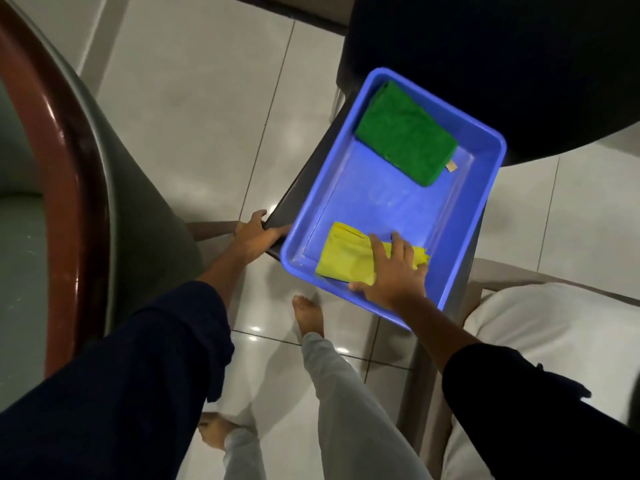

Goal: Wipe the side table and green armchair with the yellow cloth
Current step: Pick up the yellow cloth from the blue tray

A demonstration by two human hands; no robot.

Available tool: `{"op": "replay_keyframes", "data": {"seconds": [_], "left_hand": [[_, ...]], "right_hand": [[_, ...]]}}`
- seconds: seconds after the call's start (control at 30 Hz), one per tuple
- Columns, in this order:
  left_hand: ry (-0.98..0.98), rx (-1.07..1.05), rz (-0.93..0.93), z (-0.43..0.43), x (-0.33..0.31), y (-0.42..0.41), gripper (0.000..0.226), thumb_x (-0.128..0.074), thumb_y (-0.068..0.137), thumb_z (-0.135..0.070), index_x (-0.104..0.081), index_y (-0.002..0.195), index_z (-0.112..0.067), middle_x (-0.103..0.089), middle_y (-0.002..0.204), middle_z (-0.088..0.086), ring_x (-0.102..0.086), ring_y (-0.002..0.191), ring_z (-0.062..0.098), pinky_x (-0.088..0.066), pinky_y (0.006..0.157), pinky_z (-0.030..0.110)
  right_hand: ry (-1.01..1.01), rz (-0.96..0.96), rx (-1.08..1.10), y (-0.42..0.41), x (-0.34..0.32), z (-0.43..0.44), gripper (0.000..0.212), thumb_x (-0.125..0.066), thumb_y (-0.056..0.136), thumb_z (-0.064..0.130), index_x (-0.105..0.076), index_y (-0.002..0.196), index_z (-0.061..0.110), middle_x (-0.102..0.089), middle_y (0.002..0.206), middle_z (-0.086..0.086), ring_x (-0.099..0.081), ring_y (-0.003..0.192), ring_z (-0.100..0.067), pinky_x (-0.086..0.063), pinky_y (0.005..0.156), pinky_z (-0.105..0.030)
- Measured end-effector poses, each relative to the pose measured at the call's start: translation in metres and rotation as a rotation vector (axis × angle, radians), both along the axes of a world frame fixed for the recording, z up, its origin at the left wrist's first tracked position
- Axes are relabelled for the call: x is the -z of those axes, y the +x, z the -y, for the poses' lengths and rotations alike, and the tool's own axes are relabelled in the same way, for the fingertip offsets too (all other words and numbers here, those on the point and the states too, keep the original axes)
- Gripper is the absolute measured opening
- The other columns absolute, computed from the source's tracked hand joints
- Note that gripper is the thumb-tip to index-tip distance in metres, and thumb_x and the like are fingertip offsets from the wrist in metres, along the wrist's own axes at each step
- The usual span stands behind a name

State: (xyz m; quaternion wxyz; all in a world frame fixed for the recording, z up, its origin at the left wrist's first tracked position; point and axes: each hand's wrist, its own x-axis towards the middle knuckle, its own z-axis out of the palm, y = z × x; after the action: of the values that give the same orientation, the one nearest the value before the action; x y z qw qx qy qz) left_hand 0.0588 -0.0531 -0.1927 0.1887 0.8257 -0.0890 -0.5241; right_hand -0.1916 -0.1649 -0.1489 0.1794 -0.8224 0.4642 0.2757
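- Head view: my right hand point(391, 268) lies flat on the yellow cloth point(346, 258), fingers spread and pressed down on its right half, thumb out along the near edge. It covers the cloth but has not closed around it, so I judge nothing is lifted yet.
- The cloth is folded into a rough rectangle in the near corner of the blue tray point(408, 209), which sits on the dark side table point(294, 199). Its long axis runs left to right across the tray's short side, with one narrow end pointing left towards my other hand and the other end sticking out past my fingertips.
- My left hand point(256, 237) is curled over the near left corner of the table, just beside the tray rim, gripping the edge; it holds nothing else.
- The right hand is plainly the nearer one, being already on the cloth; the left is close by, but outside the tray.
- A green cloth point(405, 133) lies at the far end of the tray, well apart from the yellow one.
- The green armchair point(114, 174) stands to my left, across the tiled floor point(207, 116).
- Next, I think, I close my fingers and lift the cloth clear of the tray.
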Motion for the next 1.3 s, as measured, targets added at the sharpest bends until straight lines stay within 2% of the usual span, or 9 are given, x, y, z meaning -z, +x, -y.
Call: {"op": "replay_keyframes", "data": {"seconds": [0.23,0.33,0.5,0.63,0.8,0.87,0.97,1.1,1.3], "left_hand": [[0.121,0.052,0.003,-0.051,-0.010,-0.030,0.106,-0.032,0.060,-0.095,-0.022,0.151,-0.040,-0.034,0.159,0.006,-0.023,0.149,0.034,-0.020,0.117,0.051],[0.126,0.075,0.073,-0.061,-0.020,-0.035,0.087,-0.022,0.082,-0.084,-0.014,0.154,-0.037,-0.033,0.160,0.010,-0.019,0.150,0.034,-0.017,0.117,0.055],[-0.254,0.123,0.534,-0.056,-0.080,-0.066,0.053,-0.051,0.096,-0.035,-0.043,0.145,-0.014,-0.055,0.140,0.015,-0.042,0.133,0.038,-0.033,0.110,0.049],[-0.471,0.206,0.507,-0.065,-0.137,-0.109,0.033,-0.057,0.093,-0.027,-0.061,0.124,-0.017,-0.064,0.122,0.012,-0.056,0.114,0.036,-0.045,0.097,0.044],[-0.094,-0.169,-0.232,-0.108,-0.203,-0.140,0.062,-0.046,0.083,-0.076,-0.059,0.072,-0.017,-0.074,0.088,0.012,-0.070,0.069,0.028,-0.057,0.069,0.036],[-0.166,-0.461,-0.601,-0.146,-0.224,-0.133,0.075,-0.051,0.074,-0.081,-0.067,0.092,-0.010,-0.077,0.094,0.015,-0.070,0.058,0.021,-0.060,0.057,0.033],[-0.497,-0.831,-0.820,-0.212,-0.241,-0.113,0.068,-0.054,0.080,-0.069,-0.070,0.112,-0.010,-0.076,0.104,0.012,-0.073,0.087,0.025,-0.059,0.083,0.042],[-0.882,-1.333,-0.651,-0.332,-0.263,-0.082,0.043,-0.066,0.085,-0.033,-0.068,0.124,-0.013,-0.072,0.123,0.007,-0.069,0.107,0.018,-0.055,0.094,0.037],[-0.852,-1.418,-0.307,-0.505,-0.244,-0.070,0.015,-0.071,0.084,-0.018,-0.070,0.099,-0.016,-0.074,0.095,0.005,-0.070,0.085,0.015,-0.058,0.076,0.029]], "right_hand": [[0.024,-0.058,-0.136,-0.024,-0.010,-0.033,0.109,-0.064,0.064,0.075,-0.010,0.151,0.037,-0.005,0.163,-0.007,-0.012,0.148,-0.031,-0.025,0.109,-0.062],[-0.046,-0.047,-0.186,-0.029,-0.015,-0.029,0.094,-0.059,0.072,0.073,-0.025,0.148,0.029,-0.039,0.150,-0.008,-0.040,0.134,-0.027,-0.024,0.107,-0.055],[-0.011,-0.257,-0.379,-0.022,-0.036,-0.013,0.043,-0.060,0.078,0.045,-0.060,0.116,0.023,-0.060,0.118,-0.007,-0.048,0.117,-0.029,-0.033,0.097,-0.045],[0.345,-0.056,-0.061,0.001,-0.078,-0.009,0.022,-0.073,0.070,0.028,-0.065,0.087,0.017,-0.063,0.096,-0.010,-0.058,0.093,-0.031,-0.045,0.068,-0.033],[0.641,0.325,0.257,0.039,-0.162,-0.039,0.025,-0.065,0.076,0.003,-0.060,0.097,0.015,-0.068,0.088,-0.008,-0.066,0.076,-0.024,-0.055,0.069,-0.040],[0.822,0.431,0.367,0.057,-0.202,-0.071,0.032,-0.057,0.077,-0.003,-0.062,0.097,0.021,-0.071,0.083,-0.005,-0.069,0.067,-0.019,-0.056,0.056,-0.030],[1.084,0.416,0.386,0.081,-0.244,-0.131,0.045,-0.056,0.069,-0.002,-0.068,0.106,0.021,-0.077,0.092,-0.006,-0.074,0.073,-0.021,-0.058,0.055,-0.028],[1.227,0.240,0.114,0.118,-0.279,-0.236,0.041,-0.065,0.068,0.010,-0.073,0.107,0.019,-0.078,0.100,-0.011,-0.074,0.083,-0.024,-0.059,0.065,-0.030],[0.954,0.245,-0.298,0.161,-0.277,-0.379,0.027,-0.084,0.066,0.019,-0.072,0.090,0.014,-0.075,0.085,-0.013,-0.069,0.071,-0.020,-0.054,0.064,-0.035]]}}
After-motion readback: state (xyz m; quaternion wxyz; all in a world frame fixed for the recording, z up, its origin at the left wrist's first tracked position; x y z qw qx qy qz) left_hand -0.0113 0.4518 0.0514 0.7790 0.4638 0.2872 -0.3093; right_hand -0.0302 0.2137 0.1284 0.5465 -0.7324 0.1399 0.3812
